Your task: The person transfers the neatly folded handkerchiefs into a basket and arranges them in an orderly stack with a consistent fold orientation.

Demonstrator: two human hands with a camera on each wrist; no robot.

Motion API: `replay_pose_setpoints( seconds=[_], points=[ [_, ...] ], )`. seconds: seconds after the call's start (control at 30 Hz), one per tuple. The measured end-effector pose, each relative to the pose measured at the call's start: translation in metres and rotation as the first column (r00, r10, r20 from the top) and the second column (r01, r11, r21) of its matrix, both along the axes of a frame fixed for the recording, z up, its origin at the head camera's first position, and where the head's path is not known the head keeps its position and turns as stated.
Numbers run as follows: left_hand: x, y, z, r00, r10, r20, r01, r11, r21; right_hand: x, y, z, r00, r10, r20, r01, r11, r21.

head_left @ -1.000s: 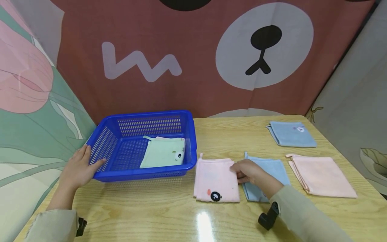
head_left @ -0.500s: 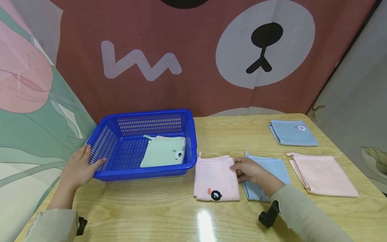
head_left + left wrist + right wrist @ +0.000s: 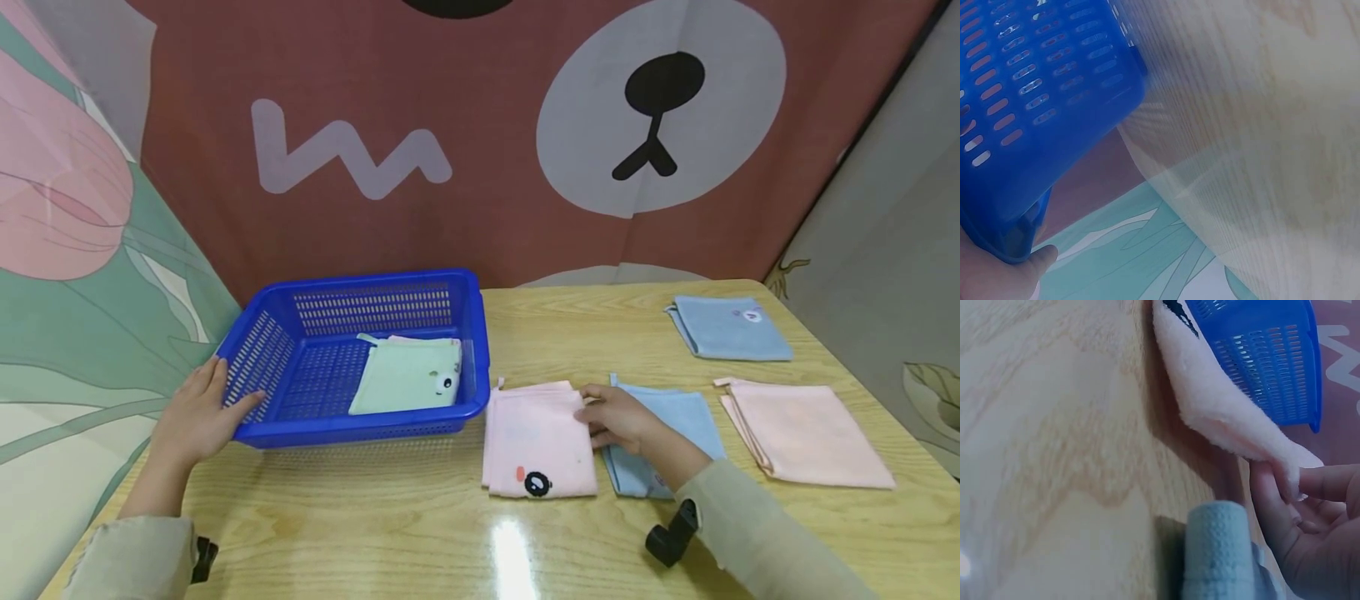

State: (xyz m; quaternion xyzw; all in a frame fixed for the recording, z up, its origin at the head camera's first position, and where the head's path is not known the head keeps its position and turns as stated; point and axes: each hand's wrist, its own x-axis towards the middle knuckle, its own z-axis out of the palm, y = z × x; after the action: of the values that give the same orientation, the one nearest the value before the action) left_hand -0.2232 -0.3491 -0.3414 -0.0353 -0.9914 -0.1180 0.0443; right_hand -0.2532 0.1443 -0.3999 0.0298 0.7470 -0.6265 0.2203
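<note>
A folded pink towel with an embroidered eye lies in front of the blue basket's right end. My right hand pinches its right edge between thumb and fingers; in the right wrist view that edge of the pink towel is raised off the table. Under my right wrist a folded blue towel is partly hidden. My left hand holds the near left corner of the blue plastic basket, thumb over the rim. Inside the basket, a folded green towel lies on the right, a bit of pink showing behind it.
Another folded pink towel lies at the right side of the wooden table. Behind it is a second folded blue towel. A printed brown curtain hangs along the table's back edge.
The right edge of the pink towel has lifted slightly in my right hand. My left hand and the basket stay in place; the head view shifts a little.
</note>
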Motion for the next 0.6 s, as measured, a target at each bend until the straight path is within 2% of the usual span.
replay_pose_setpoints(
  seconds=[0.3, 0.6],
  points=[
    [0.000, 0.000, 0.000, 1.000, -0.002, 0.008, 0.002, 1.000, -0.001, 0.006, 0.002, 0.006, 0.998, -0.029, -0.052, 0.026, 0.998, -0.063],
    [0.001, 0.001, 0.002, 1.000, 0.000, 0.011, 0.000, 1.000, 0.002, 0.009, 0.007, 0.016, 0.991, -0.063, -0.115, 0.054, 0.996, -0.077]
  ],
)
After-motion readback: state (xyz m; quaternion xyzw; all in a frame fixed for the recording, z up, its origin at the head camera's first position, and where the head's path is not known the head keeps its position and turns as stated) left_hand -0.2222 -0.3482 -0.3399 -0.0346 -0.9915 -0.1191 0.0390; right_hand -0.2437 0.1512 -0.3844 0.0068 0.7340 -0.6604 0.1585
